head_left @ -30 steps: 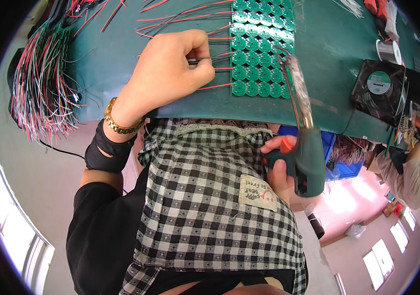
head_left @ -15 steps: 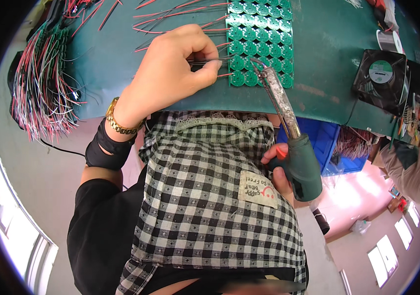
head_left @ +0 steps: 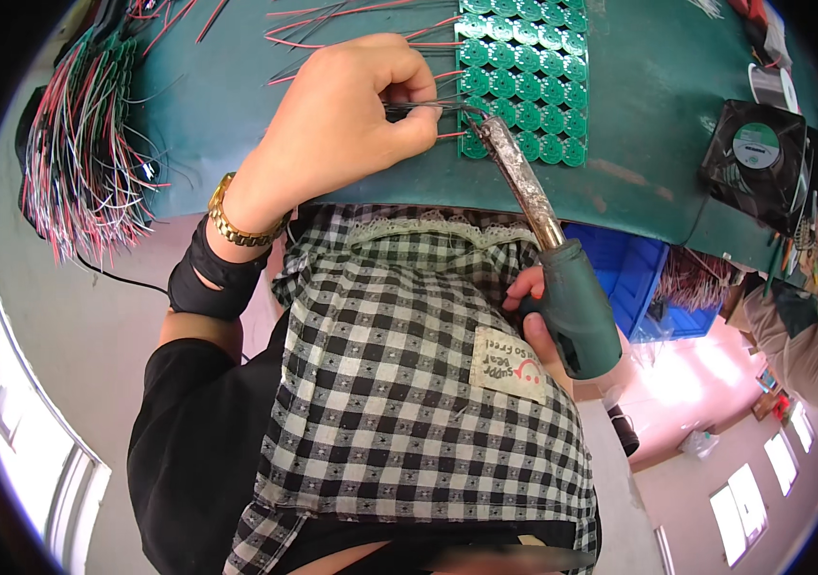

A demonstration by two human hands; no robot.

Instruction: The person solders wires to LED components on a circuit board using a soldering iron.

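Note:
My left hand (head_left: 361,115) pinches thin black wires (head_left: 409,103) whose ends reach the left edge of a green circuit board panel (head_left: 527,62) made of many round boards. In my right hand (head_left: 532,311) is a soldering iron (head_left: 577,307) with a dark green handle and a stained metal barrel. Its tip meets the wire end at the panel's left column, near the lower rows. Whether it touches the pad itself I cannot tell. Red and black wires (head_left: 332,21) stick out leftward from the panel's rows. My left palm hides part of the wires.
A thick bundle of boards with red, black and white wires (head_left: 83,163) hangs at the left table edge. A black fan (head_left: 757,158) and a solder wire spool (head_left: 773,86) stand on the right. Below the table edge is a blue crate (head_left: 624,273) beside more wires.
The soldering iron's tip has moved left and slightly up, from over the panel to the wire end at its edge. The panel appears slightly farther right and up in view.

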